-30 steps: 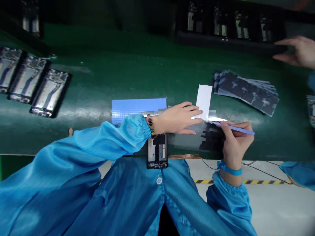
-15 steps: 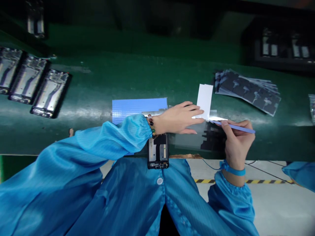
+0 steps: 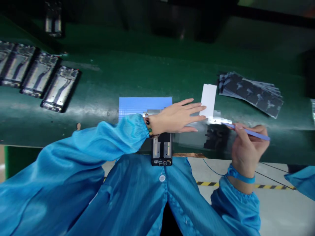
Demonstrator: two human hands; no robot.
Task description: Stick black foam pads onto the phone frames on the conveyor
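Observation:
My left hand lies flat with fingers spread, its fingertips on the lower end of a white paper strip. Pinched in my right hand is a slim purple tool, its tip pointing left at a clear, shiny film beside the strip. Below that film is a sheet with black cut shapes. A phone frame sits under my left wrist, partly hidden and jutting over the table edge. Behind the wrist is a blue sheet.
Several opened phone frames stand in a row at the left of the green table. Fanned dark sheets lie at the right. Another person's blue sleeve shows at the lower right edge.
My right hand has drawn the tool to the right, away from the white strip. My left hand stays spread at the strip. The whole view has shifted slightly.

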